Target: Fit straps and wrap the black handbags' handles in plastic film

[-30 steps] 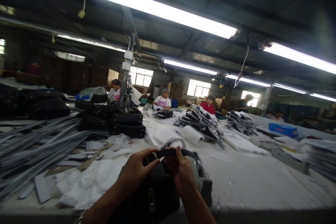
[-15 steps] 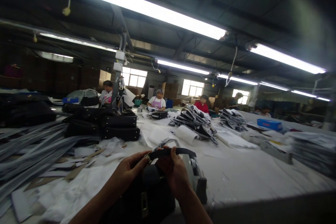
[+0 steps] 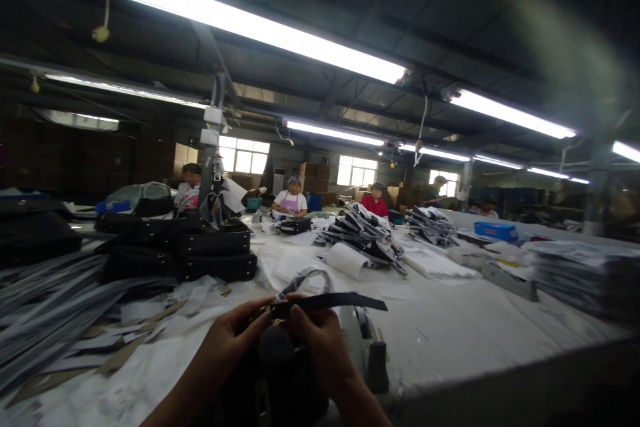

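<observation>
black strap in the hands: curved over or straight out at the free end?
Straight out. The black strap runs nearly level from the left hand and right hand, free end pointing right, unsupported above the white table.

The strap (image 3: 330,301) looks like dark, smooth leather with a little shine, and its buckle (image 3: 274,309) looks like metal. The black bag (image 3: 280,380) looks matt. White paper sheets (image 3: 150,360) lie on the table (image 3: 475,340), whose top looks pale and dull.
</observation>
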`<state>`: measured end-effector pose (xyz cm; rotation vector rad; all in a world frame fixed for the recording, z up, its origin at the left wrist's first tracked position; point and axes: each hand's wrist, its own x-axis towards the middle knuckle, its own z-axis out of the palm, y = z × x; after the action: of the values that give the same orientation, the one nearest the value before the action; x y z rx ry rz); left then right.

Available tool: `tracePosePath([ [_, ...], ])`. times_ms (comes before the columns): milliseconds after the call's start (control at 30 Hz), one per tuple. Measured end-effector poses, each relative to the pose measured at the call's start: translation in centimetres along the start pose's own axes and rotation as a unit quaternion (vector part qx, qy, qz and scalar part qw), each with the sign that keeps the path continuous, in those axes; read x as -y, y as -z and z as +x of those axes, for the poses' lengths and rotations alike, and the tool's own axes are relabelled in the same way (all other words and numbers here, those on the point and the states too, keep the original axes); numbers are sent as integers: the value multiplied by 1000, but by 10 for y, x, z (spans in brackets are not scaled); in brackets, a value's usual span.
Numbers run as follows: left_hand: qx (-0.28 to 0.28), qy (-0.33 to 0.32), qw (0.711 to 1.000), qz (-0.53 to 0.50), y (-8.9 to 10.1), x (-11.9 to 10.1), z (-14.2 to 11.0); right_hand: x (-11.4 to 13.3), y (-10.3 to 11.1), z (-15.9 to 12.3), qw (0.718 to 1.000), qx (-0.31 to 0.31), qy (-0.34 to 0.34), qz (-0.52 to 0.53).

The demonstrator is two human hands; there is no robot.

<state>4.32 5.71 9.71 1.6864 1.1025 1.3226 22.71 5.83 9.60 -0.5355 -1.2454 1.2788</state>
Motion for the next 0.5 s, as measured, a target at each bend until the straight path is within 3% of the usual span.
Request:
tracePosePath([
  [500,-2,31,999,28,-6,-14,-3,0,7,6,999,-12,-43,-6],
])
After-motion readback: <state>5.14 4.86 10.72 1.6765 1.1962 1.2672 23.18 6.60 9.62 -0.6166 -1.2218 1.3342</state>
